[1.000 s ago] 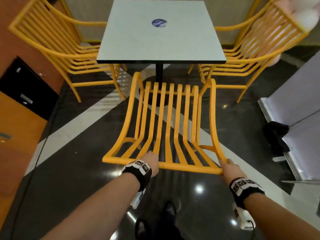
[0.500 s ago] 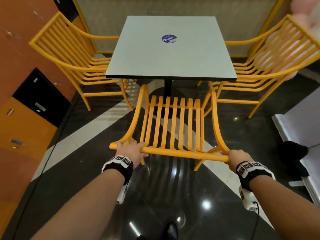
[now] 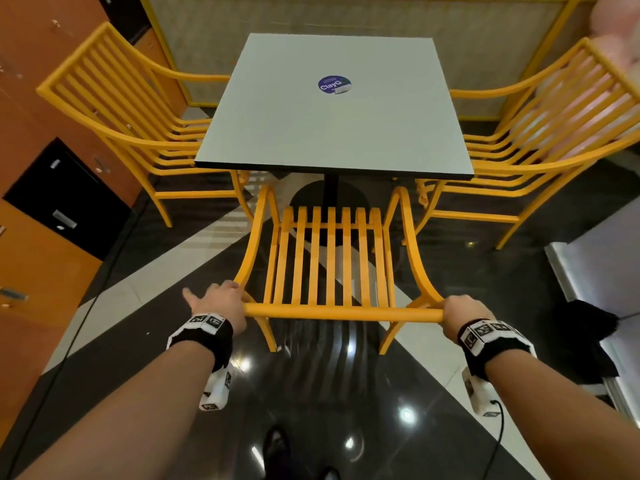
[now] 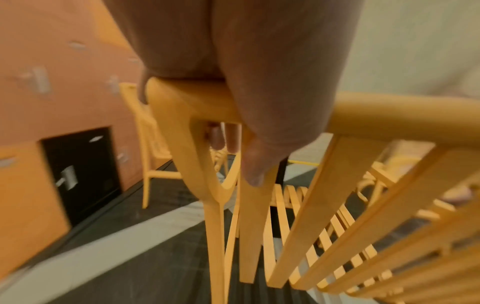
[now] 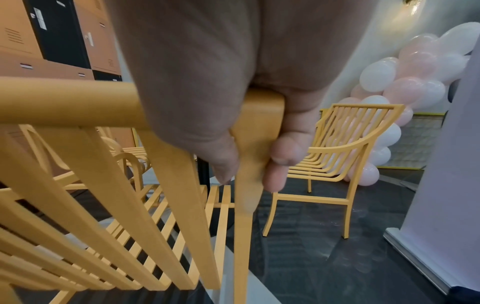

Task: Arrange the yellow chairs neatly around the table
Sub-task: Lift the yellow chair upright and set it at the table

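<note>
A square grey table [image 3: 332,109] on a black post has yellow slatted chairs on three sides. The left chair [image 3: 131,126] and the right chair [image 3: 540,143] face it from the sides. The near chair [image 3: 329,258] stands upright in front of me, its seat front just short of the table's near edge. My left hand [image 3: 221,301] grips the left end of its top rail [image 3: 343,311], thumb out to the left. My right hand [image 3: 462,311] grips the right end. The wrist views show the fingers [image 4: 221,135] and thumb [image 5: 226,156] curled round the rail.
Orange and black lockers [image 3: 41,254] line the left wall. A white pillar base [image 3: 606,265] and a black bundle [image 3: 588,327] sit at the right. Pink and white balloons [image 5: 415,78] hang behind the right chair. A beige partition [image 3: 346,15] backs the table.
The near chair has gone from tipped back toward me to upright and nearer the table. My left hand slid along the top rail to its left end.
</note>
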Tool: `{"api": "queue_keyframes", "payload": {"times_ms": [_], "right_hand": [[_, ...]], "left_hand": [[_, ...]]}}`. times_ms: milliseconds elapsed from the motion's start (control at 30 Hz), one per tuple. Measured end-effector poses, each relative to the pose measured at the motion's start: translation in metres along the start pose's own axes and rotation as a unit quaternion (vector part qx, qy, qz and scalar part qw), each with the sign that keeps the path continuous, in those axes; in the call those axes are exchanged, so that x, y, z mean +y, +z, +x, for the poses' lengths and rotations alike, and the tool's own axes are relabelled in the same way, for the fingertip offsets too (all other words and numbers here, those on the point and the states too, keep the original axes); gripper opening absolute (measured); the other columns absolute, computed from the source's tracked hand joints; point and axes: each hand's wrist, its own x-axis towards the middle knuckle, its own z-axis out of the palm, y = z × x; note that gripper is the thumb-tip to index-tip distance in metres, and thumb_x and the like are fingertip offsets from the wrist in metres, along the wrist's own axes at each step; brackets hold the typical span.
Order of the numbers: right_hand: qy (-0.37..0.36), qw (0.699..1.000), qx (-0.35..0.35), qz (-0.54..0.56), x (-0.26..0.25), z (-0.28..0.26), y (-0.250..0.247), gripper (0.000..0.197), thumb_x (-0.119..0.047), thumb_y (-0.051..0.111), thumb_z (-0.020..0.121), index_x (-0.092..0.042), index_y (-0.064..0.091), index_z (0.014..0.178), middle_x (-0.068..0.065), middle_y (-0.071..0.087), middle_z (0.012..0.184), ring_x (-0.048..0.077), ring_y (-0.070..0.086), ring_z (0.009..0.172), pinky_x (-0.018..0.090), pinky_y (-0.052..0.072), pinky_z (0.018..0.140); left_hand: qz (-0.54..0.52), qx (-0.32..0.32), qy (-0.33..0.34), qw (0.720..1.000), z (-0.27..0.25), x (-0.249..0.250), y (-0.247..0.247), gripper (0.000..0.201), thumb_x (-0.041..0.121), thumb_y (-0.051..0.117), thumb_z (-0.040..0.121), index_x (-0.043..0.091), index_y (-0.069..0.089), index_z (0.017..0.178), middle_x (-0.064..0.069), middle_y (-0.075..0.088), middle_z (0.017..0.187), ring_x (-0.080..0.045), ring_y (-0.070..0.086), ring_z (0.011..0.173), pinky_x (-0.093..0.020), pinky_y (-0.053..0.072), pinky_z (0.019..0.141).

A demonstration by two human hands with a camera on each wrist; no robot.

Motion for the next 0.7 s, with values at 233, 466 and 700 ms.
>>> {"api": "queue_keyframes", "payload": {"times_ms": [233, 466, 700], "right_hand": [[0.014, 1.000, 0.005, 0.018, -0.015, 0.032, -0.016, 0.009, -0.020, 0.059, 0.089, -0.022, 0.068, 0.087, -0.001, 0.064, 0.079, 0.019, 0.064, 0.069, 0.032, 0.056, 0.065], [0.032, 0.999, -0.024, 0.003, -0.043, 0.067, -0.049, 0.016, -0.010, 0.054, 0.089, -0.019, 0.067, 0.087, -0.001, 0.061, 0.076, 0.016, 0.058, 0.063, 0.032, 0.051, 0.064], [0.056, 0.998, -0.026, -0.004, -0.058, 0.088, -0.073, 0.027, -0.008, 0.052, 0.091, -0.018, 0.050, 0.066, 0.000, 0.053, 0.070, 0.021, 0.056, 0.069, 0.032, 0.048, 0.068]], "left_hand": [[0.015, -0.025, -0.001, 1.000, 0.030, -0.006, -0.024, 0.043, 0.021, 0.061, 0.084, 0.034, 0.061, 0.125, 0.000, 0.058, 0.120, -0.027, 0.050, 0.128, -0.052, 0.037, 0.107], [0.025, -0.031, -0.016, 0.999, 0.071, -0.003, -0.060, 0.014, 0.020, 0.058, 0.084, 0.033, 0.055, 0.088, 0.006, 0.048, 0.075, -0.023, 0.061, 0.096, -0.046, 0.039, 0.098], [0.015, -0.037, -0.032, 0.999, 0.102, 0.002, -0.078, 0.023, 0.020, 0.060, 0.081, 0.027, 0.043, 0.067, 0.004, 0.056, 0.080, -0.022, 0.055, 0.089, -0.053, 0.035, 0.102]]}}
